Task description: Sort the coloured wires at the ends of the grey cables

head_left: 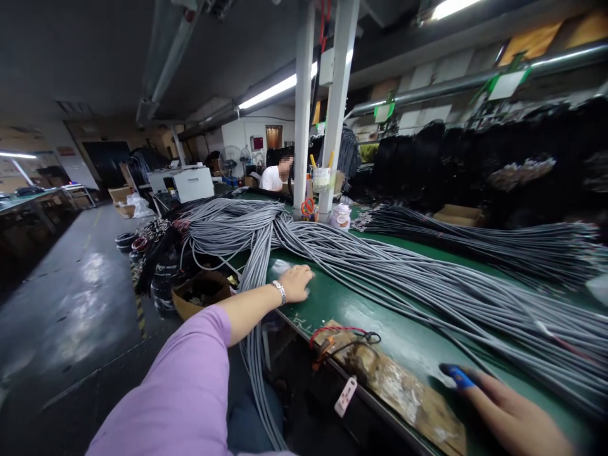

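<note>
My left hand (295,283), with a silver watch band at the wrist, rests palm down near the front edge of the green table (403,316). Its fingers are loosely bent and hold nothing visible. Just behind it lies a small whitish, see-through item (281,266), too blurred to name. A large bundle of grey cables (380,256) runs along the table, and part of it hangs over the edge left of my wrist. At the lower right, my right hand (515,405) hovers beside the cables, fingers stretched out; blue and dark coverings wrap its fingertips.
A worn, taped board (389,380) with red and black leads lies along the front edge. Black cables (475,234) lie at the back right. White posts (330,114) rise from the table beside a white jar (341,216). A cardboard box (199,294) stands left. A person (273,177) sits beyond.
</note>
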A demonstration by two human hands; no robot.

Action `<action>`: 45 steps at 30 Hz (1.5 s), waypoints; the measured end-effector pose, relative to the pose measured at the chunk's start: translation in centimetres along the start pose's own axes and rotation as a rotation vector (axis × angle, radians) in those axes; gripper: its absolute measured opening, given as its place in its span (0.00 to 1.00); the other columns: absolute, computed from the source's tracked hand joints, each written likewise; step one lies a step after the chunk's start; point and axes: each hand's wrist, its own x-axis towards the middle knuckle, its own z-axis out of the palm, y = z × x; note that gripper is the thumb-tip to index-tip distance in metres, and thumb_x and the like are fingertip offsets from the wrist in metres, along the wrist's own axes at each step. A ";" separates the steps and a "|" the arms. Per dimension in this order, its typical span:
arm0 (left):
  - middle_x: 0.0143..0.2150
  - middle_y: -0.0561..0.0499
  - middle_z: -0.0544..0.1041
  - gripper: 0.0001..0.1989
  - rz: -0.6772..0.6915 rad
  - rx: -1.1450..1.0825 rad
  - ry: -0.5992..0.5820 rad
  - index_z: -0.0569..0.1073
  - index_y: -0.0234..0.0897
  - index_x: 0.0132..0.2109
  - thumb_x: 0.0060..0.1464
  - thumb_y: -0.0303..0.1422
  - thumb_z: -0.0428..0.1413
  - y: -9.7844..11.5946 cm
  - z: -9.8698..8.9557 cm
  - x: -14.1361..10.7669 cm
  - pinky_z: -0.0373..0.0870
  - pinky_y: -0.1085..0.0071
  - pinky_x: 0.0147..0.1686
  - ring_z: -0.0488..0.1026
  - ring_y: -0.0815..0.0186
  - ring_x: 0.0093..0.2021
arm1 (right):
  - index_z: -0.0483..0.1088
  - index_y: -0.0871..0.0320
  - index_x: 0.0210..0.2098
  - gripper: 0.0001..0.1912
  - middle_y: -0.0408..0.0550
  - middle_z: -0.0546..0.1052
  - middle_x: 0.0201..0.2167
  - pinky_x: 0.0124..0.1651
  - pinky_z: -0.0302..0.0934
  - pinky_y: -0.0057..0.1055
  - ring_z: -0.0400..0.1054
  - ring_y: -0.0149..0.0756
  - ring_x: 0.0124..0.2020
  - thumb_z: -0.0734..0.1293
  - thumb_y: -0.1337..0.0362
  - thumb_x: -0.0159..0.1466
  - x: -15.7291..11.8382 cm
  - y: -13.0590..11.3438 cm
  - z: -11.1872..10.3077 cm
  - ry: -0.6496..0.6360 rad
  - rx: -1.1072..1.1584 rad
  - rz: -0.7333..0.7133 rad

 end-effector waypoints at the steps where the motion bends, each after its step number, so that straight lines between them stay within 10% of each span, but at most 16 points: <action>1: 0.61 0.41 0.66 0.25 -0.013 0.019 0.003 0.68 0.34 0.55 0.48 0.31 0.56 -0.6 0.2 1.6 0.63 0.62 0.56 0.64 0.55 0.58 | 0.74 0.42 0.16 0.11 0.48 0.80 0.22 0.32 0.65 0.41 0.75 0.55 0.29 0.62 0.48 0.43 0.0 -0.2 0.0 -0.062 0.075 0.043; 6: 0.65 0.36 0.58 0.31 -0.054 0.100 0.025 0.62 0.29 0.60 0.48 0.30 0.55 -2.1 1.4 8.3 0.57 0.56 0.59 0.54 0.50 0.64 | 0.72 0.43 0.16 0.11 0.49 0.80 0.23 0.36 0.64 0.44 0.73 0.57 0.32 0.63 0.47 0.41 0.7 -0.2 -0.3 -0.115 0.213 0.188; 14: 0.56 0.37 0.66 0.28 0.019 0.146 -0.081 0.65 0.31 0.58 0.48 0.28 0.54 -0.4 3.4 14.6 0.63 0.59 0.53 0.67 0.54 0.54 | 0.73 0.45 0.17 0.12 0.49 0.78 0.21 0.33 0.63 0.42 0.72 0.55 0.30 0.62 0.48 0.41 0.9 0.4 -0.7 -0.109 0.263 0.196; 29: 0.52 0.36 0.70 0.27 0.069 0.179 -0.259 0.70 0.31 0.54 0.45 0.30 0.55 -2.7 1.4 7.3 0.68 0.57 0.48 0.71 0.51 0.49 | 0.75 0.55 0.31 0.27 0.50 0.79 0.25 0.35 0.61 0.39 0.72 0.52 0.33 0.58 0.43 0.45 0.7 1.3 0.1 -0.168 0.131 0.100; 38: 0.66 0.46 0.60 0.40 0.232 0.062 -0.363 0.57 0.41 0.66 0.43 0.31 0.55 2.0 1.8 12.2 0.61 0.64 0.58 0.62 0.57 0.62 | 0.73 0.54 0.26 0.19 0.48 0.78 0.22 0.32 0.60 0.37 0.71 0.48 0.29 0.59 0.47 0.50 0.8 1.6 0.3 -0.152 0.148 0.031; 45: 0.56 0.43 0.72 0.35 0.235 0.015 -0.382 0.63 0.35 0.62 0.45 0.34 0.56 4.4 1.8 13.5 0.67 0.66 0.50 0.71 0.56 0.53 | 0.75 0.54 0.28 0.20 0.47 0.78 0.21 0.30 0.59 0.36 0.70 0.47 0.27 0.60 0.48 0.49 0.7 1.5 0.2 -0.136 0.185 0.068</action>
